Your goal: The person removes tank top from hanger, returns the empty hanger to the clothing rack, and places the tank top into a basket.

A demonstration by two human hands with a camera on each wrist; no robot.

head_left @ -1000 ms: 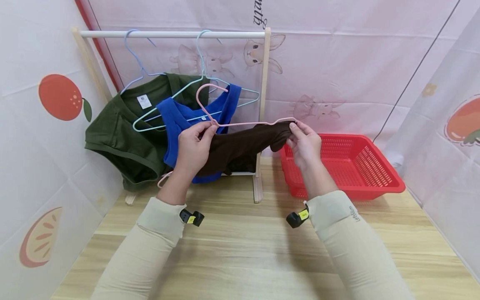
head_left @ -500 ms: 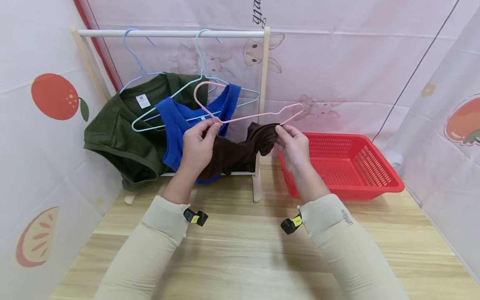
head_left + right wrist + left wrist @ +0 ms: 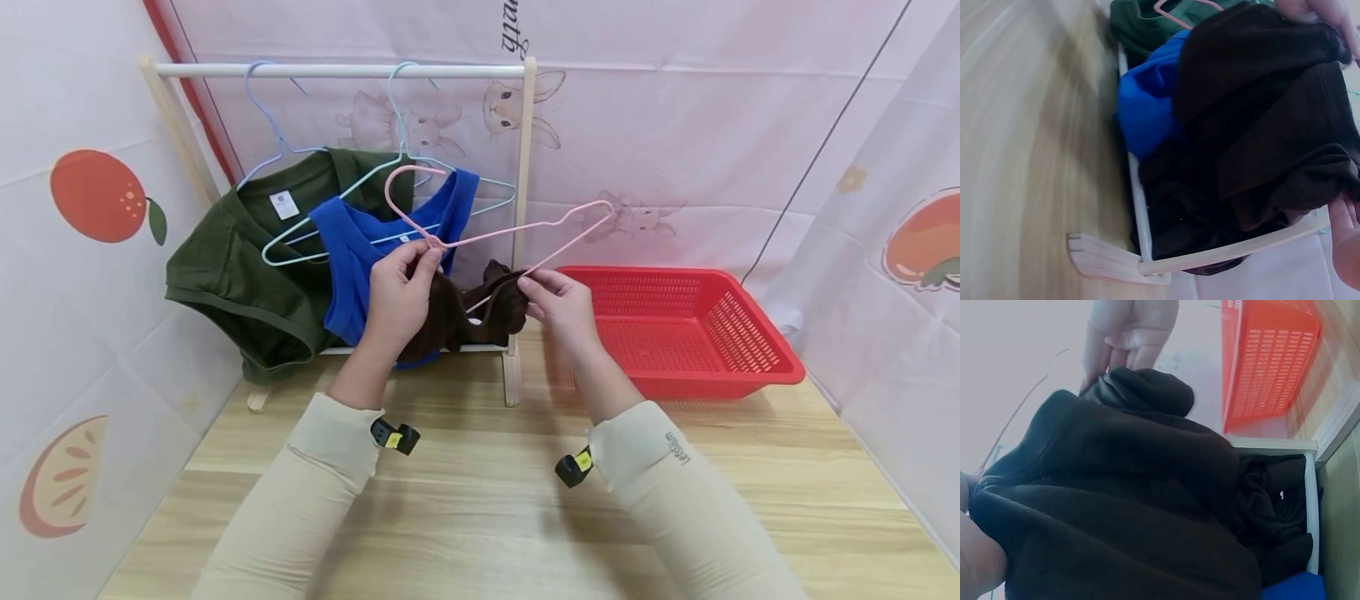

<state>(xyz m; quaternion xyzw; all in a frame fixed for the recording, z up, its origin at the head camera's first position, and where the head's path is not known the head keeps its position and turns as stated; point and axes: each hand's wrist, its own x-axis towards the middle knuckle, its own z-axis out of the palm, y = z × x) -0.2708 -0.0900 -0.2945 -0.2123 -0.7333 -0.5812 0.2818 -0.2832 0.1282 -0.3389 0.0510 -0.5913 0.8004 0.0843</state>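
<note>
My left hand [image 3: 401,292] pinches the pink hanger [image 3: 517,230] just below its hook, with dark brown cloth bunched under the fingers. The hanger's right arm is bare and points up to the right. Farther along its lower bar, my right hand [image 3: 567,310] pinches the gathered edge of the brown garment [image 3: 506,312] between thumb and fingers. In the left wrist view the garment [image 3: 1116,500] spreads in dark folds between both hands. Its folds [image 3: 1291,144] also fill much of the right wrist view. The hanger's left arm is hidden behind the left hand and cloth.
Behind the hands stands a rack [image 3: 341,72] with a dark green garment [image 3: 262,275] on a lavender hanger and a blue garment [image 3: 348,275] on a mint hanger [image 3: 401,117]. A red basket [image 3: 750,379] stands on the wooden table [image 3: 480,517] at the right.
My right hand has moved left and down, drawing the brown garment off the right arm of the pink hanger and bunching it toward the middle. My left hand has barely moved.
</note>
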